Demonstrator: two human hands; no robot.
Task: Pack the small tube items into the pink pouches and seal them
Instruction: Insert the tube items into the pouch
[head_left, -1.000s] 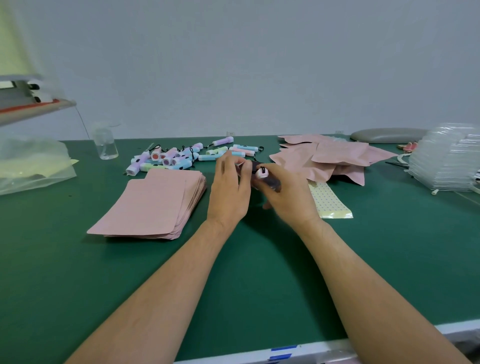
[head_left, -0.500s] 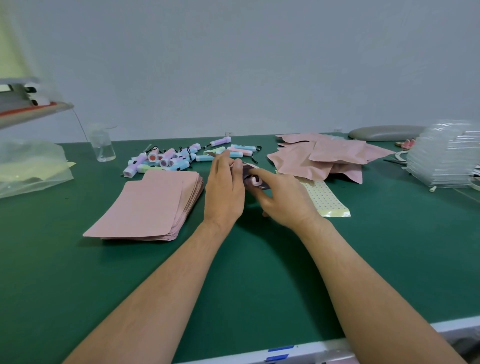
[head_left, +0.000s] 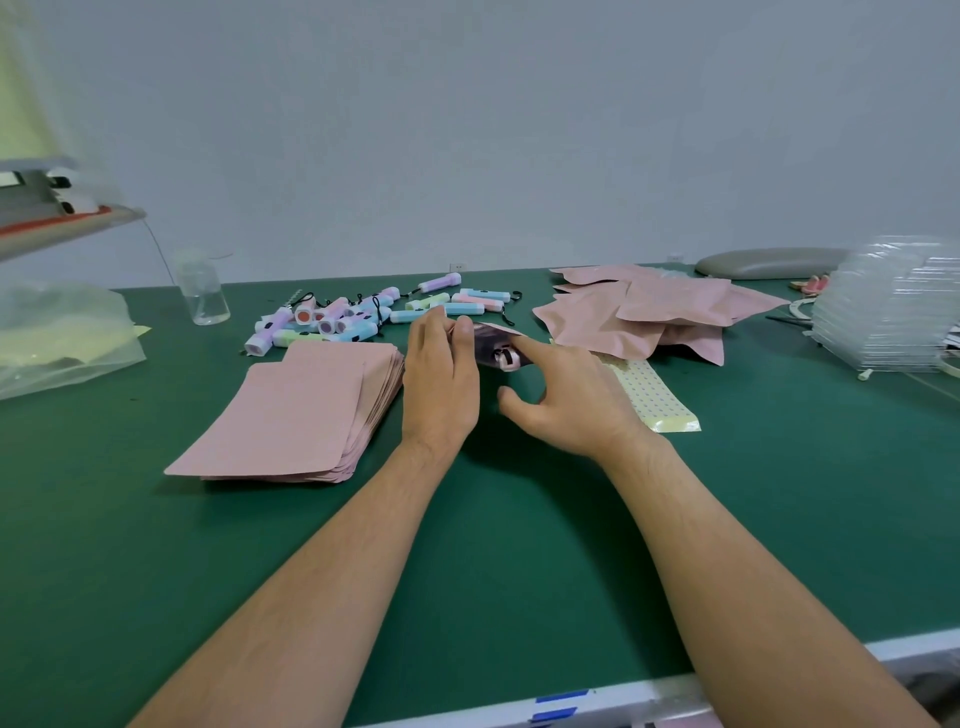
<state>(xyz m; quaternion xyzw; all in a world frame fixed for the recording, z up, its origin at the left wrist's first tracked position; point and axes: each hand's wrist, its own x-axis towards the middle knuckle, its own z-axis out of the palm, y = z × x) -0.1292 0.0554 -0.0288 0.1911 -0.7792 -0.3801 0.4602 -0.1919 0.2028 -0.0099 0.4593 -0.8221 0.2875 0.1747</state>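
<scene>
Pink flat pouch (head_left: 488, 340) is being pinched by your left hand (head_left: 441, 374); your spread right hand (head_left: 571, 405) is touching its small pink tube (head_left: 506, 358).

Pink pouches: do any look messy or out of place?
The puffy pouches on the right lie in a loose, overlapping heap, unlike the neat flat stack on the left. The tubes lie scattered behind it.

— What sort of place is shown?
— A small packing workshop is indicated: a green-matted bench (head_left: 467, 545) is set against a bare wall (head_left: 467, 130).
— By what is that borne out?
— Flat pink pouches (head_left: 291, 410) are stacked in bulk, pastel tubes (head_left: 363, 317) are heaped, filled pouches (head_left: 649, 317) are piled, and a dotted sticker sheet (head_left: 654, 395) is laid out.
</scene>
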